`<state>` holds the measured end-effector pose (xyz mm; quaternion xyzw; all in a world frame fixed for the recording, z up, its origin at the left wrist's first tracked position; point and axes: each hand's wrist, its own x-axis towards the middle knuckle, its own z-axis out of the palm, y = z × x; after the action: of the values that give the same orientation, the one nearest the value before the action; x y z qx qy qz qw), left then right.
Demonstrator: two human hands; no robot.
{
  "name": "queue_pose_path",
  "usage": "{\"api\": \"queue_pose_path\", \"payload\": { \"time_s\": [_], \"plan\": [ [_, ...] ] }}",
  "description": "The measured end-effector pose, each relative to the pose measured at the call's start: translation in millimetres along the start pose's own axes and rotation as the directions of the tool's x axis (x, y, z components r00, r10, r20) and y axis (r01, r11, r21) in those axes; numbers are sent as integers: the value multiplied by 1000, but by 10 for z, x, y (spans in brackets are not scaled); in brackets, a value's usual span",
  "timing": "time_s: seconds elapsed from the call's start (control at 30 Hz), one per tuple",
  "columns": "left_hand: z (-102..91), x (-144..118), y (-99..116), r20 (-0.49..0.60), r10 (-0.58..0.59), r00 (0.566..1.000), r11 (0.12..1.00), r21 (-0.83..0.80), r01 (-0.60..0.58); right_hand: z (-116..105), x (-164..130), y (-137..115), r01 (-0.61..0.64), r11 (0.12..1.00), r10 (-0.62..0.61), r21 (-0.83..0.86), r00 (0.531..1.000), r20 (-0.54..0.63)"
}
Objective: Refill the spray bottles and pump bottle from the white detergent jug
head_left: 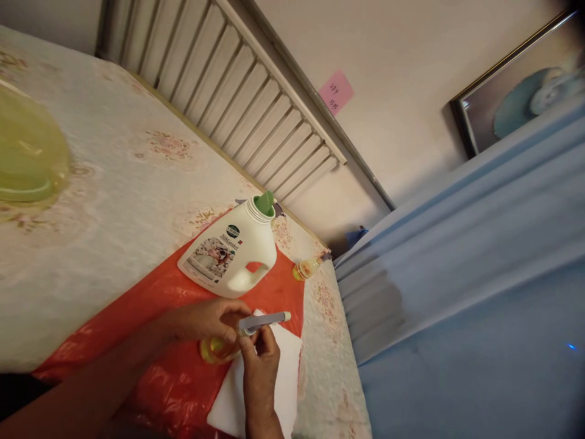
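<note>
Resting between the two hands, a grey pen-like tool (pixel 264 321) with a pale tip is lying nearly level just above a small yellow container (pixel 218 350). The right hand (pixel 260 360) is coming up from below, its fingers (pixel 249 347) pinching narrow around the tool's near end. The left hand (pixel 205 320) is reaching in from the left, its fingers curling closed over the yellow container and touching the tool from above; how firmly they are gripping is not something I can tell.

Both hands are working over a white sheet (pixel 283 378), which is lying on a red plastic sheet (pixel 155 378). Just beyond the hands, on the same red plastic, a white detergent bottle (pixel 231 253) with a handle and a green spout is standing, looking tilted in this slanted view. A small bottle of yellow liquid (pixel 307 267) is lying on its side near the red plastic's far edge.

All of this is sitting on a bed (pixel 114 201) covered in a pale floral cloth, with a slatted headboard (pixel 237 97) behind it. A translucent yellow-green basin (pixel 27 155) is showing at the left edge. A pink note (pixel 336 91) is sticking to the wall, and a blue curtain (pixel 466 274) is hanging at right.
</note>
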<state>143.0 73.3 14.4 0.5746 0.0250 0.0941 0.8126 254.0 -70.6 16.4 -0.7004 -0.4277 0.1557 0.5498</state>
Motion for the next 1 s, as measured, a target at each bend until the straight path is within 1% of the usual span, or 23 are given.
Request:
{"api": "queue_pose_path", "payload": {
  "time_s": [0.1,0.2,0.27,0.43,0.5,0.6,0.7,0.77,0.83,0.93,1.0],
  "plan": [
    [29,-20,55,32,-10,999,999,-40,11,-15,-17,-12,46,993,-47,-110,999,-7],
    [44,-41,113,4,-26,1000,1000,3,26,1,-53,-60,21,973,-26,-228,1000,-16],
    [45,-52,140,-19,-35,999,999,40,36,40,-85,-88,-11,975,12,-220,1000,2],
    [42,-68,151,-52,-34,998,997,71,38,185,-146,-103,-101,991,104,-91,994,28],
    [40,-68,139,-49,-35,998,997,63,38,223,-146,-101,-130,987,133,-91,991,19],
    [10,-54,84,-41,-38,998,996,76,41,229,-119,-95,-118,985,118,-126,993,-3],
    [-65,-19,-39,-85,3,996,998,68,3,171,-61,-56,-149,985,149,-91,989,-8],
    [-125,13,-134,-122,33,992,997,71,-24,100,-7,-7,-194,981,193,-28,981,-19],
    [-170,43,-206,-153,62,986,997,62,-53,7,60,46,-210,976,211,51,977,-21],
    [-182,65,-223,-203,98,974,995,21,-95,-168,191,106,-196,968,200,154,980,-11],
    [-160,56,-179,-219,109,970,994,12,-109,-296,307,125,-178,970,189,163,981,-50]
  ]
}}
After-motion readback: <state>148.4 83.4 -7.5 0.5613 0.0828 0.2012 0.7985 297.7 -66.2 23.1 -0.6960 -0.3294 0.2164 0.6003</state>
